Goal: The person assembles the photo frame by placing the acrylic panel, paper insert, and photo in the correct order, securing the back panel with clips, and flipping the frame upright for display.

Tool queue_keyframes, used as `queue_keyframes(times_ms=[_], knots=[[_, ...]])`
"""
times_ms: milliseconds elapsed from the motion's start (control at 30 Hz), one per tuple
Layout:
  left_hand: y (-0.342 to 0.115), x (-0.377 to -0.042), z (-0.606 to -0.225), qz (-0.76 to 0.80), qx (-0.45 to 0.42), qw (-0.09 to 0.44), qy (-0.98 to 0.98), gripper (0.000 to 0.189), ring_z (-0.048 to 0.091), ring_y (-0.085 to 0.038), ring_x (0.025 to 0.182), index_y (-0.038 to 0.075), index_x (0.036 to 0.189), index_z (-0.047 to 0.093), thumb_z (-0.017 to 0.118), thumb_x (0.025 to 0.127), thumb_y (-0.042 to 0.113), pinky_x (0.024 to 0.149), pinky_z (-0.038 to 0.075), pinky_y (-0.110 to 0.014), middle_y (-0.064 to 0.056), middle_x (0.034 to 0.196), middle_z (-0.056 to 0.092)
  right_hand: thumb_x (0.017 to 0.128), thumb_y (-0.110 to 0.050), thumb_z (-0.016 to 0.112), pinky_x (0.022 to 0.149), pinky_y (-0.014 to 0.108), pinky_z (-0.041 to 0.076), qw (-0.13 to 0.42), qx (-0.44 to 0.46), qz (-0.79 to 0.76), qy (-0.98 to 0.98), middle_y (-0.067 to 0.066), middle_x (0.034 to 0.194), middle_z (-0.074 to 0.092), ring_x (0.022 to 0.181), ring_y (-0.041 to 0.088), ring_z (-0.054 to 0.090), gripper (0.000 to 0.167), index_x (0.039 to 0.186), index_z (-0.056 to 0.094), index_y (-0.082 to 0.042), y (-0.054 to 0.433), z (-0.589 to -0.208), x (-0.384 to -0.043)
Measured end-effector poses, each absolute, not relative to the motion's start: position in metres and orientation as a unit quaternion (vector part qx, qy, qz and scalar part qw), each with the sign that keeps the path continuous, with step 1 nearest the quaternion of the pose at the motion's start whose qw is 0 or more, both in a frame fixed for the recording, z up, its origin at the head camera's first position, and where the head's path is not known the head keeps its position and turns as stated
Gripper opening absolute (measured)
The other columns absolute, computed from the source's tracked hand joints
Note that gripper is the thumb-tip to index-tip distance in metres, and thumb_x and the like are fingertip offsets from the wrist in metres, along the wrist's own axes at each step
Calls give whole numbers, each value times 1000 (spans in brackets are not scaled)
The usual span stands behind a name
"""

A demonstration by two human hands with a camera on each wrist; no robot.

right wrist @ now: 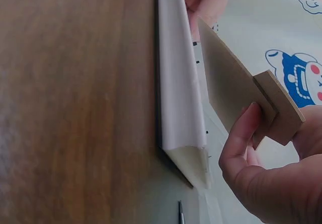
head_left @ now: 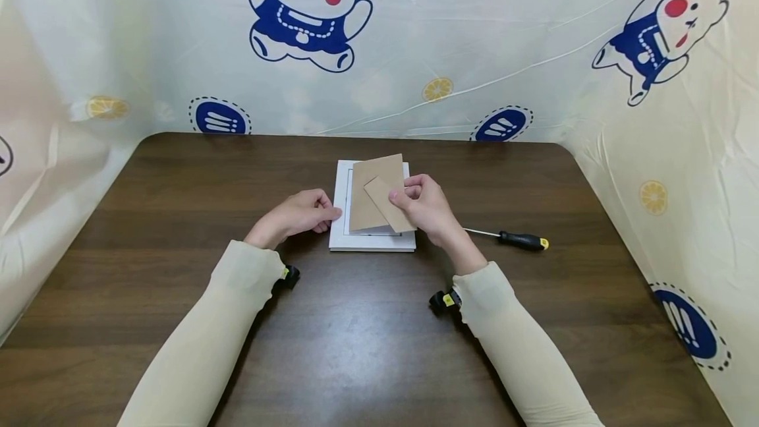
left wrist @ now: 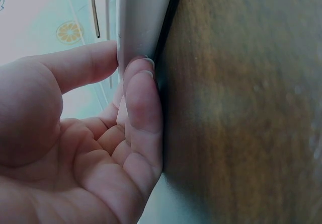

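A white picture frame (head_left: 339, 236) lies flat on the table. The left hand (head_left: 305, 211) holds its left edge; in the left wrist view the thumb (left wrist: 85, 65) touches the rim and curled fingers (left wrist: 143, 100) rest against the frame's side. Above the frame, the right hand (head_left: 428, 208) pinches a brown backing board (head_left: 367, 199) with a narrow stand strip (head_left: 385, 199) on it. From the right wrist view, the board (right wrist: 226, 78) is tilted and apart from the frame (right wrist: 178, 83). Small dark tabs (right wrist: 197, 62) stick up along the frame's inner rim.
A screwdriver (head_left: 523, 241) with a black and yellow handle lies right of the frame, its shaft partly behind the right wrist. A patterned white curtain (head_left: 415, 38) hangs round the back and sides of the brown table (head_left: 356, 348).
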State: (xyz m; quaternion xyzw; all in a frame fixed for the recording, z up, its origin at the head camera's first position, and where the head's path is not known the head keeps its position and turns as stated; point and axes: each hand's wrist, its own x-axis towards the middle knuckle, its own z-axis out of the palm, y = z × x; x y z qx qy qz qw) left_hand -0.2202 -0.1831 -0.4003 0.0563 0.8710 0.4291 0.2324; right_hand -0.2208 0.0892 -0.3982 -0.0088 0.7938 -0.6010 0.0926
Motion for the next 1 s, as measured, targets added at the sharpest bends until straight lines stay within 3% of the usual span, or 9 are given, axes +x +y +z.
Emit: queue_keyframes(times_ms=[700, 1000], knots=[[-183, -222, -401, 427, 55, 237, 871, 28, 66, -23, 92, 2, 108, 57, 66, 106, 28, 85, 58, -32, -13, 102, 65, 99, -18, 75, 79, 28, 56, 81, -12, -553, 829, 19, 116, 69, 95, 25, 67, 44, 132, 54, 2, 81, -405, -219], [-184, -222, -401, 428, 54, 235, 871, 27, 66, -23, 91, 2, 107, 57, 66, 106, 28, 84, 58, -32, -13, 102, 65, 99, -29, 74, 83, 37, 53, 52, -30, -445, 894, 15, 104, 69, 95, 26, 65, 46, 130, 56, 0, 80, -404, -219]])
